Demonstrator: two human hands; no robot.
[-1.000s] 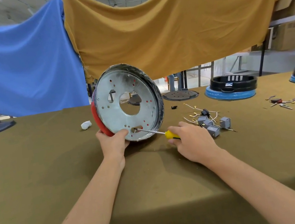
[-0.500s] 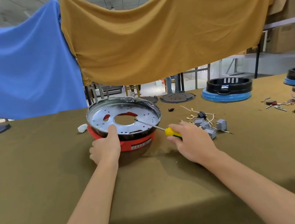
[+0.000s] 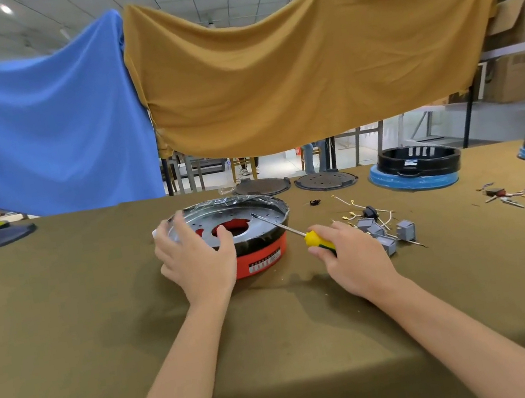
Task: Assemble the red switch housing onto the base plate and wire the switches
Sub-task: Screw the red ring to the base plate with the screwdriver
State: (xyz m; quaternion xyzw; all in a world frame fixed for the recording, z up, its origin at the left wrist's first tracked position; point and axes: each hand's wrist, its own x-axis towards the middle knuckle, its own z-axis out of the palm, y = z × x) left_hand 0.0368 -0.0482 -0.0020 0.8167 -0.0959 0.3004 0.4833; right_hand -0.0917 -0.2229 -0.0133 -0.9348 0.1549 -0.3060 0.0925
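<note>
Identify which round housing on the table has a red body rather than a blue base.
The housing under the left hand, near table centre; the two at far right sit on blue bases.

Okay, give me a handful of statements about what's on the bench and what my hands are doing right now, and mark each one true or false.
1. The right hand grips a screwdriver with a yellow handle. True.
2. The base plate stands on edge, facing the camera. False: it lies flat, on top of the red housing.
3. The left hand rests on the plate's near-left rim. True.
4. The grey switches lie to the left of the housing. False: they lie to its right, beside the right hand.
5. The screwdriver shaft points away from the plate. False: its tip reaches over the plate.
</note>
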